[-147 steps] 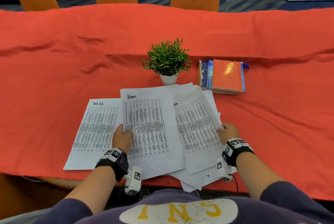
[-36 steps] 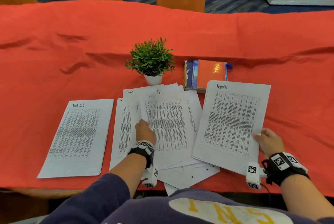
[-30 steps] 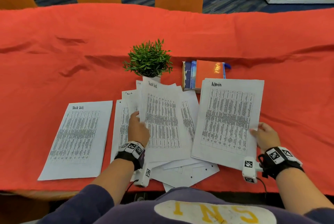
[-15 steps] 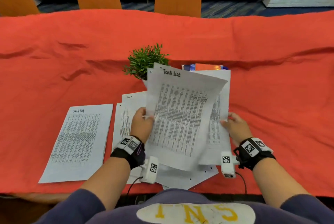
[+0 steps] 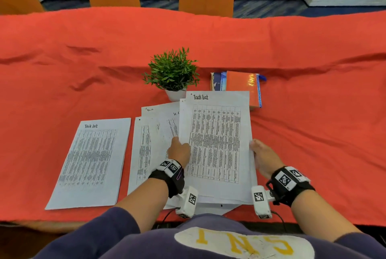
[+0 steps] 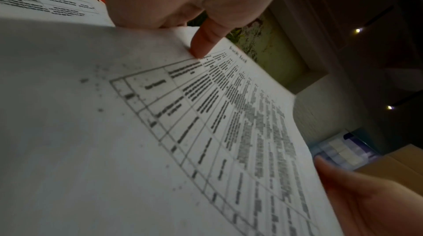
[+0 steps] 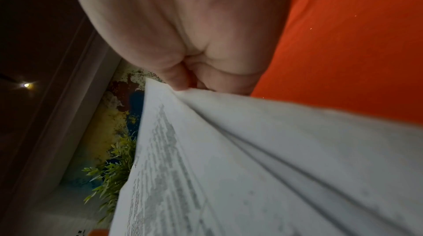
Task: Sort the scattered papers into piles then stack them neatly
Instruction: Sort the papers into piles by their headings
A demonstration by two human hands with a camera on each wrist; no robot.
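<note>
Papers: one "Task List" sheet (image 5: 217,141) up top, one pile (image 5: 89,162) lying left
Hands: left hand (image 5: 179,151) and right hand (image 5: 262,155) both pinching that sheet's edges

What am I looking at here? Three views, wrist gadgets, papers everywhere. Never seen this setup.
No robot: a person sorts papers with bare hands, wearing cameras. The wide picture comes from a head camera looking down; the two dim close-ups come from cameras strapped on each wrist, looking along the fingers.

On the red tablecloth lie a "Task List" sheet set apart on the left, a loose spread of papers in the middle, a small potted plant and an orange notebook.

The left hand and right hand hold the two sides of a small bundle of sheets, topped by another "Task List" page.
</note>
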